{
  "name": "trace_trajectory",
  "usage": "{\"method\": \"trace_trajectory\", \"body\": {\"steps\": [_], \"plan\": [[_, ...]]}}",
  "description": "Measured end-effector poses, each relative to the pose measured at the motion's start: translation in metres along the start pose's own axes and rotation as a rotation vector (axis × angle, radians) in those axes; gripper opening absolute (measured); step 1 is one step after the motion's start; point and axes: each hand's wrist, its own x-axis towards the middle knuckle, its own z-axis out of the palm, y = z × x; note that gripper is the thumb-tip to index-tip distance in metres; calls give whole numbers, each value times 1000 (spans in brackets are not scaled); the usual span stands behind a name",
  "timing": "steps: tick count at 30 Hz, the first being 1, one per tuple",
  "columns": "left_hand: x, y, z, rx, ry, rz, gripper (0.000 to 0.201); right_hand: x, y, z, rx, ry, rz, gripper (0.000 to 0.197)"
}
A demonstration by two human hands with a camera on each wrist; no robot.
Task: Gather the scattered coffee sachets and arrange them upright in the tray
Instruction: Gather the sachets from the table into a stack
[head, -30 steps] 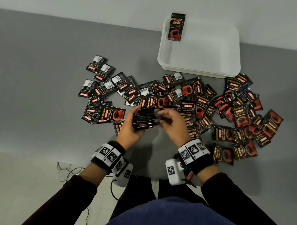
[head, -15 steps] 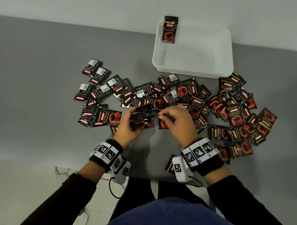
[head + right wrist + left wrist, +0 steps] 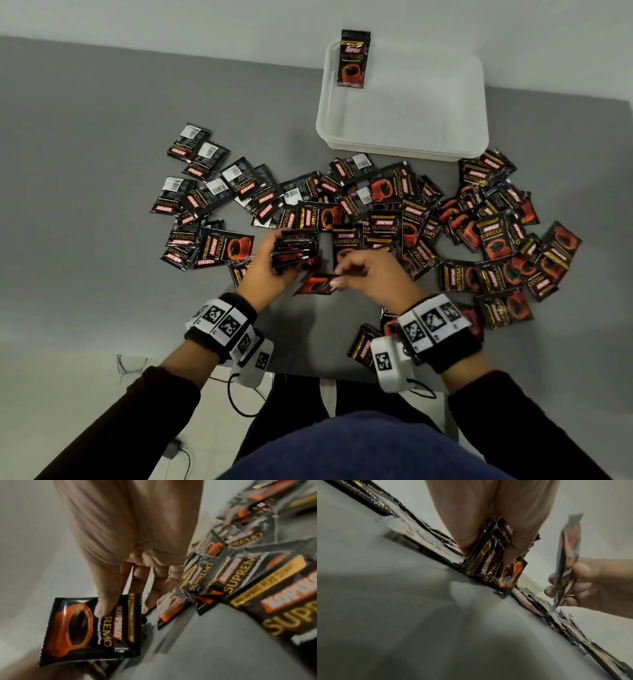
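Black and red coffee sachets (image 3: 404, 219) lie scattered across the grey table. My left hand (image 3: 274, 263) grips a stack of sachets (image 3: 296, 250) standing on edge on the table; in the left wrist view the stack (image 3: 494, 563) sits between thumb and fingers. My right hand (image 3: 359, 274) pinches a single sachet (image 3: 317, 284) just right of the stack, seen with the thumb on its face (image 3: 89, 628) in the right wrist view. The white tray (image 3: 404, 144) stands at the back, with one sachet (image 3: 352, 60) upright against its far left wall.
The sachet pile spreads from the table's left middle (image 3: 191, 192) to the far right (image 3: 513, 246). Two sachets (image 3: 363, 346) lie near the front edge by my right wrist. Cables (image 3: 133, 363) hang on the floor below the table edge.
My right hand has drawn back toward me with one sachet pinched and now holds it beside the stack. The left hand keeps the stack in about the same place.
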Motion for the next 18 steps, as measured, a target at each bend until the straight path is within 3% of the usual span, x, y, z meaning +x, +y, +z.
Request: {"method": "trace_trajectory", "body": {"steps": [3,6,10,15,18], "plan": [[1,1,-3,4,-25,-27,56,5,3,8,-207,17,-82,9],[2,0,-5,14,-54,-37,60,12,-6,10,-480,9,-258,9],[4,-2,-6,-29,-82,-54,59,18,-21,19,-636,-7,-396,6],[-1,1,-4,-272,-114,-147,53,18,-14,31,-571,72,-324,10],[-3,2,-3,-323,-88,-176,55,13,-11,32,-475,43,-270,19]]}}
